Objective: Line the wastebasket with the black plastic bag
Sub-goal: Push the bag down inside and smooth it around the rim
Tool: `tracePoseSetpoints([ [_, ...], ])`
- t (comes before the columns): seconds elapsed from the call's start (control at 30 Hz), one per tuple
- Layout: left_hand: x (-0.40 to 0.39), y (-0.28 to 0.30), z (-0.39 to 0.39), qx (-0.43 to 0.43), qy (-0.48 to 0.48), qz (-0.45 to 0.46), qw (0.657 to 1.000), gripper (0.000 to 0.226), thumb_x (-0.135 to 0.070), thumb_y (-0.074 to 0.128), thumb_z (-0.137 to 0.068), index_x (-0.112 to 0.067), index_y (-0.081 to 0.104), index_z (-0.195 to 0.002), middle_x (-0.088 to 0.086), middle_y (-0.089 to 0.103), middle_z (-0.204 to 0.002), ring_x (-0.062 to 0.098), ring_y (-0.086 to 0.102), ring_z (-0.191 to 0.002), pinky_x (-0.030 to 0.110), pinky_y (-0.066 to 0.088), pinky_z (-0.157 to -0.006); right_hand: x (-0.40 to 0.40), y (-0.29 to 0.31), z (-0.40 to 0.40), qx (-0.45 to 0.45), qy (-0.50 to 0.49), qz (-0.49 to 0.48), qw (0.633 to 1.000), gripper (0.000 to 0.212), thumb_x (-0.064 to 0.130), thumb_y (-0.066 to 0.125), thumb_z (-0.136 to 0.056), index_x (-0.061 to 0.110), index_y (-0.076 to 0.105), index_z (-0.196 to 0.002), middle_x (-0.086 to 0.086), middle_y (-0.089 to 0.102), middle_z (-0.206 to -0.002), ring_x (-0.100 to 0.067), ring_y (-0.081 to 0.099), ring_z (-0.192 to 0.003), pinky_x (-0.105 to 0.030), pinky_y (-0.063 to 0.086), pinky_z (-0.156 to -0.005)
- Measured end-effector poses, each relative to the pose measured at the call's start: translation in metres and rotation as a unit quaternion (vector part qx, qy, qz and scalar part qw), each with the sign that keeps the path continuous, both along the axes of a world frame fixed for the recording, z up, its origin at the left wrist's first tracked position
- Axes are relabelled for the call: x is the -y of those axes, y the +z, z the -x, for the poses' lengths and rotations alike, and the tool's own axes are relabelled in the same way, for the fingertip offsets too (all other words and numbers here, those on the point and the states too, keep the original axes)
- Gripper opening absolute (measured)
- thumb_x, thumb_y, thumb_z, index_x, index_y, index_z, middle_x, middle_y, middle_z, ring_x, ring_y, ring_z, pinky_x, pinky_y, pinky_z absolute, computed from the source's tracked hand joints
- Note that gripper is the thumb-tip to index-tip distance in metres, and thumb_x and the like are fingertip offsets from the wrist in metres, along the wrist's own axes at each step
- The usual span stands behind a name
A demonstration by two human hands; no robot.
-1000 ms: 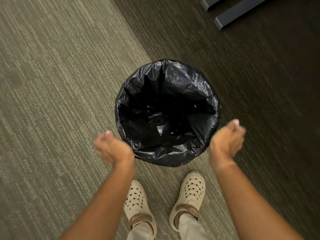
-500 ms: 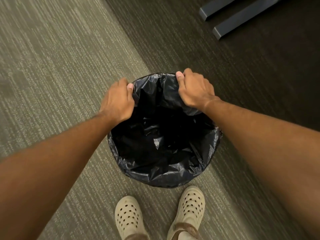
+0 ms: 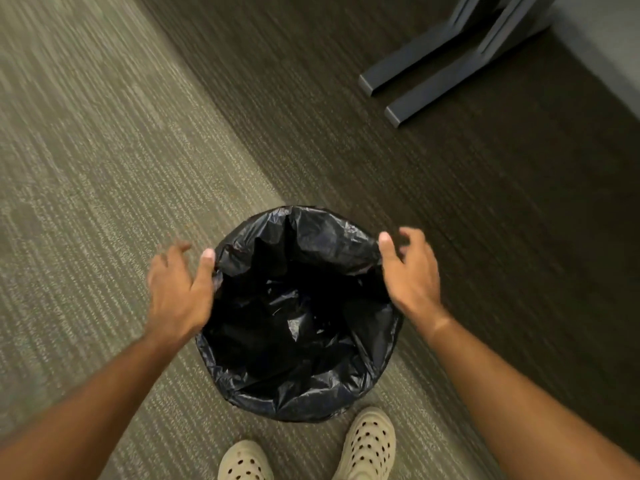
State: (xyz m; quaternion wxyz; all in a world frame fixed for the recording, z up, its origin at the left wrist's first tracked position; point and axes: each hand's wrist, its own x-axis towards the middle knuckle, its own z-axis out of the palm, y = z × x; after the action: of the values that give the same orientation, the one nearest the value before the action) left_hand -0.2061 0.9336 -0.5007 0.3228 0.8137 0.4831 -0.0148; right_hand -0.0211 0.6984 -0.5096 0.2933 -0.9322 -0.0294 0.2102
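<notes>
The black plastic bag [image 3: 311, 244] lines a round wastebasket standing on the carpet, and its crinkled edge is folded out over the whole rim, so the basket itself is hidden. My left hand [image 3: 176, 292] is at the left side of the rim, fingers spread and blurred, thumb tip touching the bag's edge. My right hand [image 3: 412, 278] is at the right side, fingers loosely curled outside the rim, thumb against the edge. Neither hand closes on the plastic.
Two dark grey furniture feet [image 3: 433, 53] lie on the darker carpet at the upper right, beside a pale panel [image 3: 606, 46]. My feet in beige perforated clogs [image 3: 367, 441] stand just behind the basket. Lighter carpet [image 3: 86, 168] stretches to the left.
Both hands left the far rim, where they gripped the bag's edge, and moved apart to the left and right sides with fingers opened. The view has tilted up.
</notes>
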Motion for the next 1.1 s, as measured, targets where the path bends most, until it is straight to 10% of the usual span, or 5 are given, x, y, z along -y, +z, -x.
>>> tracePoseSetpoints([
  [0.17, 0.027, 0.022, 0.027, -0.054, 0.002, 0.037, 0.998, 0.037, -0.02, 0.053, -0.095, -0.007, 0.053, -0.129, 0.018, 0.062, -0.112, 0.03, 0.055, -0.099, 0.048, 0.045, -0.089, 0.052, 0.014, 0.064, -0.188, -0.114, -0.02, 0.975, 0.059, 0.045, 0.067, -0.082, 0.026, 0.047, -0.135, 0.006, 0.069, -0.093, -0.009, 0.064, -0.083, -0.027, 0.049, -0.081],
  [0.3, 0.032, 0.03, 0.019, -0.07, 0.014, 0.051, 0.996, 0.035, 0.002, 0.057, -0.085, -0.005, 0.062, -0.119, -0.008, 0.058, -0.068, 0.011, 0.054, -0.06, 0.023, 0.043, -0.054, 0.055, 0.011, 0.081, -0.229, -0.147, -0.043, 0.961, 0.05, 0.03, 0.076, -0.076, 0.025, 0.058, -0.122, 0.011, 0.069, -0.071, 0.003, 0.061, -0.062, -0.007, 0.04, -0.053],
  [0.43, 0.031, 0.035, 0.012, -0.123, 0.04, 0.07, 0.989, 0.051, 0.0, 0.056, -0.079, -0.012, 0.055, -0.129, 0.003, 0.065, -0.074, 0.02, 0.059, -0.068, 0.03, 0.044, -0.06, 0.06, 0.015, 0.075, -0.245, -0.137, -0.042, 0.959, 0.045, 0.018, 0.074, -0.079, 0.022, 0.058, -0.12, 0.008, 0.055, -0.052, -0.003, 0.051, -0.047, -0.012, 0.039, -0.045],
  [0.67, 0.027, 0.047, -0.061, -0.076, -0.024, 0.061, 0.995, 0.051, -0.004, 0.058, -0.075, -0.016, 0.06, -0.124, 0.002, 0.069, -0.072, 0.019, 0.061, -0.069, 0.029, 0.046, -0.061, 0.079, 0.034, 0.008, -0.217, -0.206, -0.08, 0.951, 0.044, 0.015, 0.072, -0.079, 0.022, 0.059, -0.121, -0.008, 0.073, -0.086, -0.025, 0.071, -0.081, -0.047, 0.058, -0.079],
  [1.1, 0.028, 0.032, -0.287, -0.023, -0.136, 0.049, 0.989, 0.032, -0.011, 0.06, -0.074, -0.012, 0.067, -0.105, 0.018, 0.065, -0.102, 0.038, 0.061, -0.102, 0.031, 0.048, -0.082, 0.09, 0.043, -0.165, -0.19, -0.295, -0.175, 0.92, 0.066, -0.001, 0.06, -0.09, 0.01, 0.03, -0.147, -0.015, 0.043, -0.147, -0.035, 0.052, -0.123, -0.049, 0.052, -0.09],
])
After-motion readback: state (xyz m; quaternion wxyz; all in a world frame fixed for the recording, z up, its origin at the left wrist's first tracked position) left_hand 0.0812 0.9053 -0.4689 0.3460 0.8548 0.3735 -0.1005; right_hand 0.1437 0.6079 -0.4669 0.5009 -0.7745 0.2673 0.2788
